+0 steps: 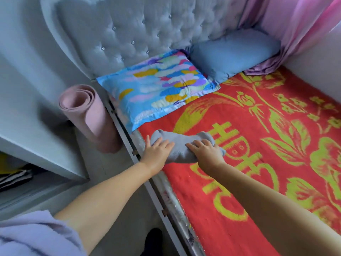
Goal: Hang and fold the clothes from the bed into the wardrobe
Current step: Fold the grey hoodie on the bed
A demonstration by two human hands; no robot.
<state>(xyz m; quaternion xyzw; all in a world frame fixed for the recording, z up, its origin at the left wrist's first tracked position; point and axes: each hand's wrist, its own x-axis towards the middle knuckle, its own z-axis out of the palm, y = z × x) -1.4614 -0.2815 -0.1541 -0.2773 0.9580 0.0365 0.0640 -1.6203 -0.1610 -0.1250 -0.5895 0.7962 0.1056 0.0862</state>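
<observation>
A small grey garment (181, 143), folded into a compact bundle, lies on the red and yellow blanket (258, 145) near the bed's left edge. My left hand (156, 152) lies on the bundle's left end with its fingers spread over the cloth. My right hand (206, 153) presses on the right part, fingers bent over the top. The wardrobe (36, 154) stands at the left with an open shelf, and striped folded clothes (14, 179) lie inside it.
A patterned blue pillow (156, 85) and a plain blue pillow (234, 52) rest against the tufted grey headboard (138, 30). A rolled pink mat (88, 115) stands on the floor between wardrobe and bed. Pink curtains (295, 24) hang at the far right.
</observation>
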